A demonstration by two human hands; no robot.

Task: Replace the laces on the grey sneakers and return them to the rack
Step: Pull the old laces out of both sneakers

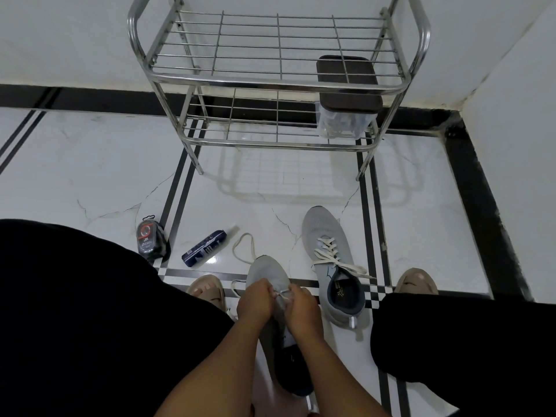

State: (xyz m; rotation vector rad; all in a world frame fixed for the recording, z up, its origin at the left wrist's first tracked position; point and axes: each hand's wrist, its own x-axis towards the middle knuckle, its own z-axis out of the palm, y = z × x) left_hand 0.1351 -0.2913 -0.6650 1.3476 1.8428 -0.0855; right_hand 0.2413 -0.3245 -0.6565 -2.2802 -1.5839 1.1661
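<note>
- Hands meet over the near grey sneaker (267,273), which lies on the floor (90,164) between the person's knees, toe pointing far.
- The left hand (255,300) has its fingers curled and pinches the white lace (240,251) at the eyelets; the right hand (302,310) is likewise curled and clamped on the same lace just beside it.
- The loose part of that lace loops on the tiles past the toe and to its left.
- A second grey sneaker (328,260), laced in white with the ends trailing, lies to the right, apart from the first.
- The metal rack (270,82) stands far, against the wall; on its lower shelf at the right sits a clear container with a dark lid (346,94).
- To the left on the floor lie a dark blue tube (204,248) and a small black and red pack (150,240), near each other.
- A beige slipper (207,290) shows at each side of the sneakers.
</note>
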